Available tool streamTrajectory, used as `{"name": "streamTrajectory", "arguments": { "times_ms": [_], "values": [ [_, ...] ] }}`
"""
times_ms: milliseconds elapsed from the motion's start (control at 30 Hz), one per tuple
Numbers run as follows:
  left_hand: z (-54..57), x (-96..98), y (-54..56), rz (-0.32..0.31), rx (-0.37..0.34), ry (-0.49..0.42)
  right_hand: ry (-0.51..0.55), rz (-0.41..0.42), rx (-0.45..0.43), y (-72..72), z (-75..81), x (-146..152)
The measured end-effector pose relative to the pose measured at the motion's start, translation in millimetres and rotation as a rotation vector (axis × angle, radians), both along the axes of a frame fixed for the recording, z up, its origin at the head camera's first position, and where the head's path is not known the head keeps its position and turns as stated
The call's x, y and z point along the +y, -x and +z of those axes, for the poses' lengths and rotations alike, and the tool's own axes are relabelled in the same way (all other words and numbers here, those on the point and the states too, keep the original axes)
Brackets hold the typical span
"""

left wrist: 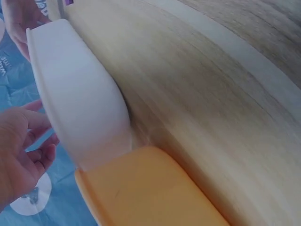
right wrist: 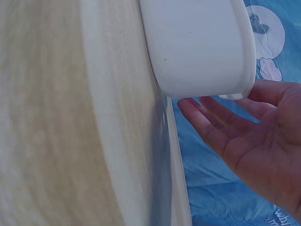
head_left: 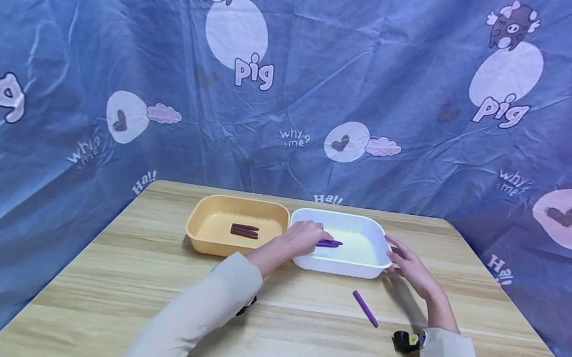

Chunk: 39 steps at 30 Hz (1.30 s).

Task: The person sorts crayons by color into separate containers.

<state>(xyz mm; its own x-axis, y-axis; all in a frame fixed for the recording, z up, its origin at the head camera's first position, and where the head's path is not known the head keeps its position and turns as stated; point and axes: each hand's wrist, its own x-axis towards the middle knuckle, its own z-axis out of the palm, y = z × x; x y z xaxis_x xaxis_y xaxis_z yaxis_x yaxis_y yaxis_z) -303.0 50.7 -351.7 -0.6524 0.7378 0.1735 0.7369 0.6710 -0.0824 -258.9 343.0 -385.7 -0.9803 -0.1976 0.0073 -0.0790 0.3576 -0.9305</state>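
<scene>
My left hand (head_left: 307, 238) reaches down inside the white tray (head_left: 339, 266), its fingers pinching a purple crayon (head_left: 330, 244) low over the tray floor. Another purple crayon seems to lie right beside it, partly hidden by the hand. In the left wrist view the fingertips disappear behind the tray wall. My right hand (head_left: 412, 266) grips the tray's right end, with fingers over the rim and others against the outer wall. A loose purple crayon (head_left: 365, 308) lies on the table in front of the tray.
A yellow tray (head_left: 202, 241) stands against the white tray's left end, with several brown crayons (head_left: 244, 230) inside. Both trays sit on a wooden table (head_left: 133, 278). A blue printed cloth (head_left: 289, 109) hangs behind the table and at its sides.
</scene>
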Motion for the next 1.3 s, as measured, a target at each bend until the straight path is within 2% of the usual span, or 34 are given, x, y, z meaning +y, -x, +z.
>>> {"name": "streamTrajectory", "arguments": {
  "times_ms": [300, 533, 767, 1100, 1300],
  "values": [
    [-9.9, 15.0, 12.0, 0.091, -0.114, 0.01, -0.009, -0.007, 0.004, 0.8, -1.0, 0],
    [-17.0, 21.1, 16.7, 0.126, -0.169, 0.052, -0.003, -0.007, -0.002, -0.3, -1.4, 0],
    [-22.7, 26.3, 18.7, 0.155, -0.197, 0.051, -0.005, -0.005, 0.003, -0.9, -1.4, 1],
    [-25.4, 30.3, 17.9, 0.19, -0.215, 0.08, -0.001, 0.004, 0.002, -0.7, -2.4, 3],
    [-32.9, 34.7, 26.8, 0.201, -0.23, 0.073, -0.002, 0.003, 0.007, -0.8, -2.8, 5]
  ]
}}
